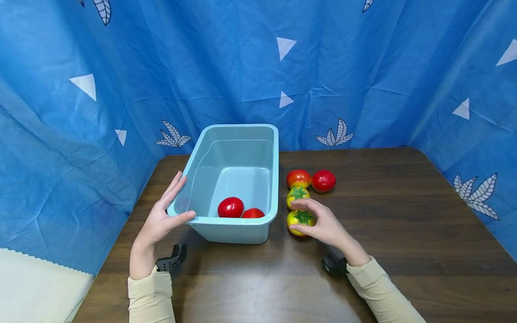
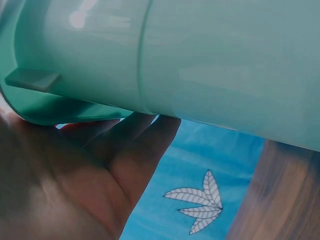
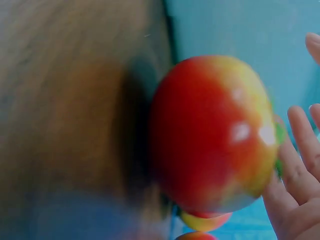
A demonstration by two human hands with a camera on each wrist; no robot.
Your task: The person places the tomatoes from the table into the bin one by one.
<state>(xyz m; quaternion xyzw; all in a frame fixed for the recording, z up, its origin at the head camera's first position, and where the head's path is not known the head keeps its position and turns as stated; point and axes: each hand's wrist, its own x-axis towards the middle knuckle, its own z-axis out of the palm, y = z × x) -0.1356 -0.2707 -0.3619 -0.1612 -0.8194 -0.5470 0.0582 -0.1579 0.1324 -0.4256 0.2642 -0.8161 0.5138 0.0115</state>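
Note:
In the head view my left hand (image 1: 159, 220) lies at the near left corner of a light blue plastic bin (image 1: 228, 231). Its fingers stretch along the outer side, also seen under the rim in the left wrist view, and the thumb rests along the front rim. Two red tomatoes, one round and whole (image 1: 230, 207), the other partly behind the front rim (image 1: 253, 213), sit inside the bin. My right hand (image 1: 325, 224) reaches over the nearest tomato (image 1: 300, 218), yellow-red with a green leafy top. Thumb and fingers are spread around it; the right wrist view shows this tomato (image 3: 212, 132) large beside the fingers.
Behind the nearest tomato stand another leafy-topped one (image 1: 298, 194), a red-orange one (image 1: 299, 178) and a red one (image 1: 324, 181), right of the bin. A blue patterned curtain (image 1: 343, 67) hangs around the brown wooden table (image 1: 404, 215).

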